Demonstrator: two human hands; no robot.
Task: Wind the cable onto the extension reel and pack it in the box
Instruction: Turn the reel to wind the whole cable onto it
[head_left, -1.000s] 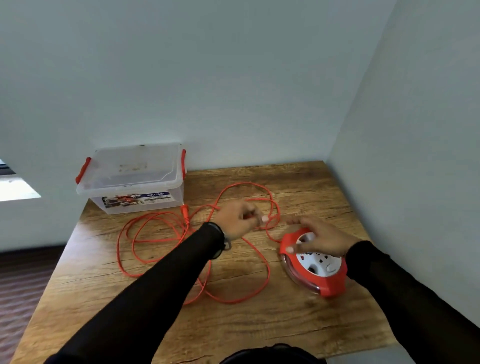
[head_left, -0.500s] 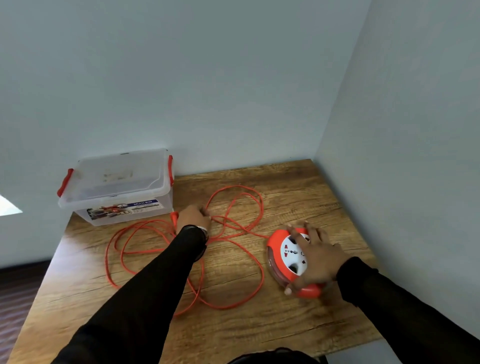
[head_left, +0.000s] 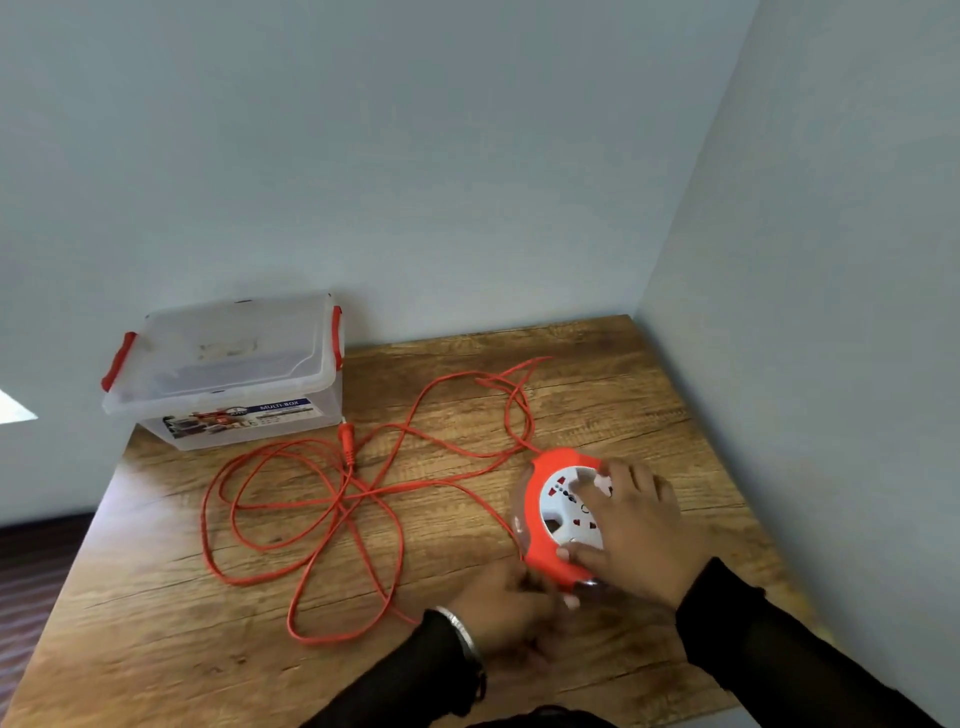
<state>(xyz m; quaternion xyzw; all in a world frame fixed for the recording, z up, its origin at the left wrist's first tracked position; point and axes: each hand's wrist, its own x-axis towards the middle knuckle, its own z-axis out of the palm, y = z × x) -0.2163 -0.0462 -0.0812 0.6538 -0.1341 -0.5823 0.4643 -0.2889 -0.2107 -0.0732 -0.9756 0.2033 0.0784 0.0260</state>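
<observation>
- My right hand (head_left: 636, 530) lies spread on the reel (head_left: 558, 519), fingers apart, pinning it to the desk (head_left: 597, 395).
- My left hand (head_left: 501, 605) sits at the reel's near edge, probably to feed in the cable (head_left: 311, 499); I cannot tell its fingers' state.

We see an orange cable (head_left: 311, 525) on a brown wood-grain table (head_left: 597, 395), an orange reel (head_left: 558, 519) with a white socket face, and a clear box (head_left: 228, 374) with red latches and what looks like a blue label; sleeves are black.
</observation>
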